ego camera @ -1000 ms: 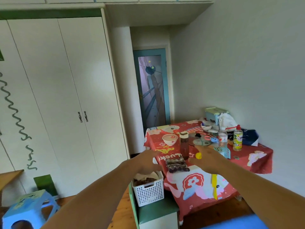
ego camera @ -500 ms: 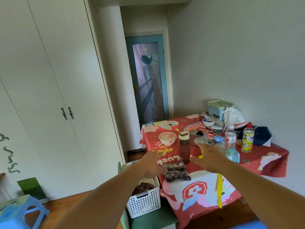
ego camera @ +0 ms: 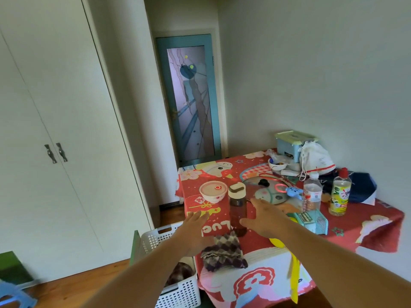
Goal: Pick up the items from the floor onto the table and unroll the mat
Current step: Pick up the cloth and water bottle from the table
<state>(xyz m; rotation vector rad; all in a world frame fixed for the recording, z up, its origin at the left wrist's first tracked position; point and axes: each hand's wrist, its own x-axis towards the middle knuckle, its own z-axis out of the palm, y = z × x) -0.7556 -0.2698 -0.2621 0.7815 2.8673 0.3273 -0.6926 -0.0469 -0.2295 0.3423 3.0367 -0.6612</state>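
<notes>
Both hands are out over the table, fingers spread and loose, gripping nothing. My left hand hangs just left of the brown bottle and my right hand just right of it; can't tell if the thumb touches. The bottle's upright on the table, with the knitted cloth at the near edge. A white basket sits down on the left.

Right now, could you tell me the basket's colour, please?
The basket is white, seen in the head view.
</notes>
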